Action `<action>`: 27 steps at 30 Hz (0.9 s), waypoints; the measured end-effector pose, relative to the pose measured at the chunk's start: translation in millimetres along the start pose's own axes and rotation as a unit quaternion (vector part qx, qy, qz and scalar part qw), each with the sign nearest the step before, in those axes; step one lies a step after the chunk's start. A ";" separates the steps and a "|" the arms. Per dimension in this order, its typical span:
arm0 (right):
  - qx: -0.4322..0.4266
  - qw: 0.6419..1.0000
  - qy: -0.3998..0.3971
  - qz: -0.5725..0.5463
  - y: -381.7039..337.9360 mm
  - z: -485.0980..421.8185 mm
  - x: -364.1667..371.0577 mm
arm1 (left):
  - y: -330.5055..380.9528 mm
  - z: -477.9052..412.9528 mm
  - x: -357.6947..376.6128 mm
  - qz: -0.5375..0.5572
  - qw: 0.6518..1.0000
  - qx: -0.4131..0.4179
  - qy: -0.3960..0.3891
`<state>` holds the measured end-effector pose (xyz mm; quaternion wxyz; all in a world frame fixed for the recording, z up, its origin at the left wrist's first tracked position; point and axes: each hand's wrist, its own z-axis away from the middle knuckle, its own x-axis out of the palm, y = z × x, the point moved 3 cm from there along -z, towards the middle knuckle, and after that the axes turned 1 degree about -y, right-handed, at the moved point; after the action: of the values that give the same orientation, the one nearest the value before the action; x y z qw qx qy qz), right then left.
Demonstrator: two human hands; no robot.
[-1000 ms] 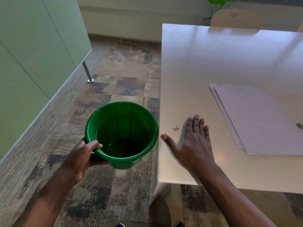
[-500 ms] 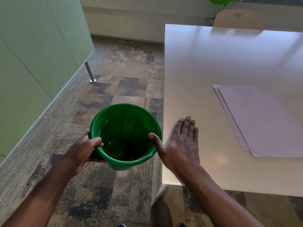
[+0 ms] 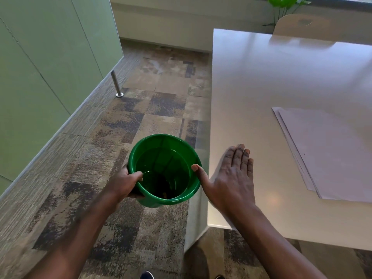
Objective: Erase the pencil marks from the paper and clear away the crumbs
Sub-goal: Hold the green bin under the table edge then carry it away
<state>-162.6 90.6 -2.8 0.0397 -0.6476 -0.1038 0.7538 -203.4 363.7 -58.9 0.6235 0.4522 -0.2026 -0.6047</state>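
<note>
A green plastic bucket (image 3: pixel 161 150) hangs beside the table's left edge, just below the tabletop. My left hand (image 3: pixel 124 184) grips its near rim, thumb inside. My right hand (image 3: pixel 231 178) lies flat on the white table (image 3: pixel 281 77) at that edge, fingers straight, thumb touching the bucket rim. Dark bits lie at the bottom of the bucket. A stack of pale paper sheets (image 3: pixel 332 154) rests on the table to the right of my right hand. No crumbs show on the tabletop near my hand.
Green cabinet panels (image 3: pixel 50 57) with a metal leg (image 3: pixel 116 85) line the left side. Patterned carpet (image 3: pixel 151 109) covers the floor between them and the table. A chair back (image 3: pixel 306 25) and a plant (image 3: pixel 285 5) stand beyond the table's far end.
My right hand slid left across the table to its edge, over the spot where the small dark pile of crumbs lay; the pile is gone from view. The bucket moved against the table edge.
</note>
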 end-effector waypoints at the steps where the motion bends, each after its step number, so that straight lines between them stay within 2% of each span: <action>1: 0.001 1.000 -0.001 0.000 0.1 -0.2 0.2 | -0.9 0.1 -0.7 0.002 1.000 -0.001 -0.002; 10: 0.023 0.999 -0.026 -0.037 -27.0 -0.3 -3.5 | 1.4 3.7 -10.6 0.005 1.000 -0.002 -0.007; 13: -0.052 0.996 -0.028 -0.067 -70.7 2.6 7.8 | 2.1 3.6 -11.2 0.004 1.000 0.002 -0.010; 17: -0.179 0.974 -0.086 -0.111 -121.0 5.5 20.9 | 3.9 4.8 -12.2 0.006 1.000 0.020 -0.014; 20: -0.208 0.967 -0.054 -0.138 -113.5 10.6 7.4 | 3.9 5.0 -13.8 0.000 0.999 0.021 -0.024; 22: -0.192 0.971 -0.003 -0.143 -88.9 13.3 -7.2 | 4.3 5.1 -14.2 -0.004 1.000 0.015 -0.025; 24: -0.127 0.985 0.025 -0.112 -52.4 10.9 -18.3 | 5.1 3.9 -14.9 -0.006 1.000 0.011 -0.015; 27: 0.000 0.999 -0.003 -0.045 -1.9 4.9 -20.2 | 7.4 3.8 -15.0 -0.008 1.000 0.008 -0.009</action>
<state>-164.4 88.0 17.9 0.0731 -0.6397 -0.1328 0.7535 -205.0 375.4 -46.6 0.6135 0.4532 -0.2090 -0.6120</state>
